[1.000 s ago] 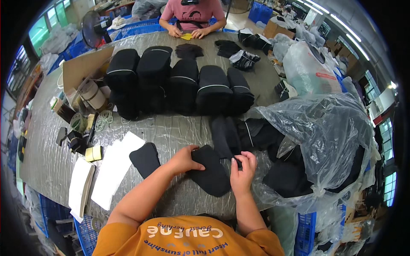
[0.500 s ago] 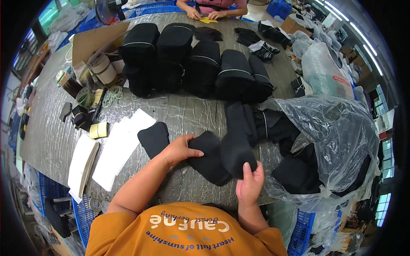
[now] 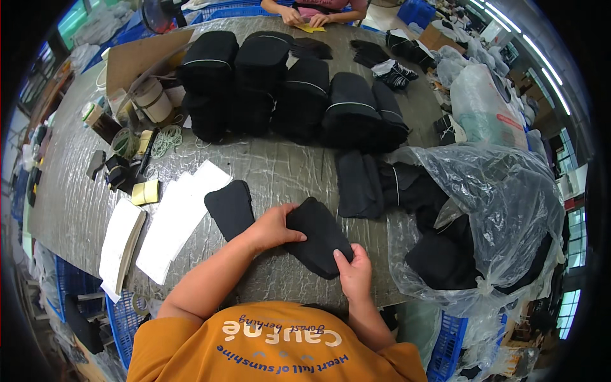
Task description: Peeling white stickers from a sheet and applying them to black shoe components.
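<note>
Between my hands, just above the table's near side, is a small stack of black fabric pieces [image 3: 318, 239] with rounded ends. My left hand [image 3: 275, 229] grips its left edge, thumb on top. At the lower right edge, my right hand [image 3: 354, 270] pinches it between thumb and fingers. Another flat black fabric piece or thin pile [image 3: 230, 210] lies beyond my left forearm. To the right of my hands rests a pile of similar black pieces [image 3: 358, 184]. How many layers I hold, I cannot tell.
Tall banded black bundles [image 3: 302, 95] stand across the middle of the table [image 3: 261, 162]. White paper sheets [image 3: 184, 219] lie at left, near a yellow pad [image 3: 146, 191] and string [image 3: 168, 141]. A clear plastic bag [image 3: 503, 191] with black pieces sits right. Opposite, a co-worker's hands [image 3: 304, 18] hold something yellow.
My right hand has moved left, bringing a black piece from the right-hand pile onto the one in my left hand. The held pieces now overlap.
</note>
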{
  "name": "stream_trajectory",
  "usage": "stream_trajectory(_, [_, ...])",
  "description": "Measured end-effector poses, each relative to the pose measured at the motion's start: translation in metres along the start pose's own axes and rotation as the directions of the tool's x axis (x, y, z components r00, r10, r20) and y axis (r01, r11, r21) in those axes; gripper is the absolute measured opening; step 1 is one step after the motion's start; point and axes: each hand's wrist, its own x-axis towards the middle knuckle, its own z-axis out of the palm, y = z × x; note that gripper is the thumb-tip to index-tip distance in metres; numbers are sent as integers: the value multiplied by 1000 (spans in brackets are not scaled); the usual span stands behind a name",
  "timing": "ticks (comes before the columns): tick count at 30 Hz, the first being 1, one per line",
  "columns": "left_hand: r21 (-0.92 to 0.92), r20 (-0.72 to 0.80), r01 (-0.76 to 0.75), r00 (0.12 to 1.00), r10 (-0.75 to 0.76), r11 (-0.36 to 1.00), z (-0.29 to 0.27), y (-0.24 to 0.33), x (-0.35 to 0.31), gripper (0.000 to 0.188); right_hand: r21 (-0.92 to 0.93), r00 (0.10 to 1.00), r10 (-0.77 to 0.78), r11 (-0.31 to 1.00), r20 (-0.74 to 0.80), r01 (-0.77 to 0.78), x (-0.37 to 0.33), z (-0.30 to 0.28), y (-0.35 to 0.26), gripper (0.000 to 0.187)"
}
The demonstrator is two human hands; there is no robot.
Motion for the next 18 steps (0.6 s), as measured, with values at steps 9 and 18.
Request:
stream_trajectory(9, [-511, 29, -154, 980, 196, 846, -3, -37, -10, 65, -171, 908, -330, 909, 260, 379, 0, 4, -16, 108])
stream_trajectory(18, [64, 30, -345, 939, 343, 937, -1, -36, -37, 68, -456, 776, -499, 628, 387, 631, -13, 22, -13, 100])
